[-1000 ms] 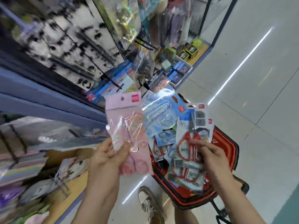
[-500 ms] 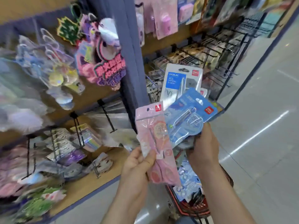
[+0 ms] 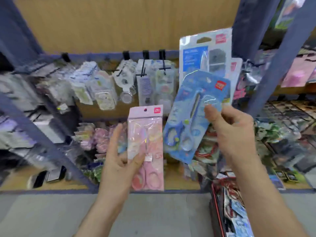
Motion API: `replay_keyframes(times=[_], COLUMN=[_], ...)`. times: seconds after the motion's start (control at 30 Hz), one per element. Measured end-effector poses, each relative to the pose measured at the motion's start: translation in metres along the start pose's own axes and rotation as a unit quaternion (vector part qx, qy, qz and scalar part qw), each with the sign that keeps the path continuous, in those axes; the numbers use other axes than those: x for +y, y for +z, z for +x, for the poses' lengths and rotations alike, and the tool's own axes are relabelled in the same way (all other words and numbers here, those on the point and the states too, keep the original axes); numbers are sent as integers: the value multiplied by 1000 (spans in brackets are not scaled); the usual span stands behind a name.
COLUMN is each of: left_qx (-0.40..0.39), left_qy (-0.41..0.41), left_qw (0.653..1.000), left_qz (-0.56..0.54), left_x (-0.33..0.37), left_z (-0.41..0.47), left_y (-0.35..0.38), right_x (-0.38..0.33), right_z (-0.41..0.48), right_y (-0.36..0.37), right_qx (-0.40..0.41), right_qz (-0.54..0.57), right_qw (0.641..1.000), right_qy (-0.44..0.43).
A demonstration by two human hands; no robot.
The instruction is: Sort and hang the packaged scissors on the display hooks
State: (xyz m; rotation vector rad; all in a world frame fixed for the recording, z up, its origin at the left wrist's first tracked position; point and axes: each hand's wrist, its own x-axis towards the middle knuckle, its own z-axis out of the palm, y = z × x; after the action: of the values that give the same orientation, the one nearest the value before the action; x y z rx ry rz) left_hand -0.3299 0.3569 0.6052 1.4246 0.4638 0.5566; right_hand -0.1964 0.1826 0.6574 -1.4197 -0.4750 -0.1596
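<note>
Wooden-backed shelf (image 3: 119,23) with black hooks (image 3: 145,65), upper frame; grey floor (image 3: 51,216) below. Left grip (image 3: 118,159) pinches pink scissors pack (image 3: 147,134); right grip (image 3: 234,134) pinches blue scissors pack (image 3: 193,117); red basket (image 3: 217,211) lower right.

The pink scissors pack (image 3: 145,134) has drawn apart from the blue scissors pack (image 3: 186,117), now upright.

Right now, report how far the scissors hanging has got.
Done: none of the hooks in view plainly carries scissors. In hand: the left hand holds a pink scissors pack; the right hand grips a blue scissors pack with a white pack behind it. Left: hanging these, plus packs in the red basket.
</note>
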Motion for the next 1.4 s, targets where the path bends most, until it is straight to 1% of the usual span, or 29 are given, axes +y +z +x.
replay_keyframes(times=[0.07,0.1,0.23,0.33,0.47,0.57,0.7,0.77,0.83,0.93,1.03,1.1,1.13,1.27,1.4], left_qx=[20,24,63,98,99,114,147,172,201,235,233,216,209,168,126], left_qy=[76,92,89,109,139,159,143,148,156,186,209,224,230,231,236], left_qw=[996,993,988,981,974,963,959,959,960,953,949,950,950,954,960], left_qz=[42,64,113,127,149,184,193,172,115,41,28,2,-18,-93,-85], left_x=[19,28,53,71,90,98,108,113,117,129,143,153,158,176,187], left_z=[11,17,47,64,82,103,128,137,149,172,198,215,223,257,285], left_y=[-25,-34,-58,-64,-58,-57,-65,-70,-81,-104,-126,-146,-158,-205,-237], right_x=[-8,-10,-7,-2,-2,0,6,5,5,3,0,-2,-2,-7,-13], right_z=[9,13,29,40,53,63,79,85,95,111,124,130,133,135,140], right_y=[24,36,80,108,141,162,182,192,202,224,248,265,273,303,330], right_qx=[-52,-72,-124,-150,-205,-216,-243,-256,-251,-262,-285,-278,-278,-275,-297], right_qz=[19,27,37,83,135,160,158,160,152,72,40,38,48,113,120], right_qw=[998,997,992,985,969,963,957,953,955,960,953,953,953,954,947], right_qy=[-3,0,2,9,20,19,15,-2,-33,-68,-90,-114,-108,-30,10])
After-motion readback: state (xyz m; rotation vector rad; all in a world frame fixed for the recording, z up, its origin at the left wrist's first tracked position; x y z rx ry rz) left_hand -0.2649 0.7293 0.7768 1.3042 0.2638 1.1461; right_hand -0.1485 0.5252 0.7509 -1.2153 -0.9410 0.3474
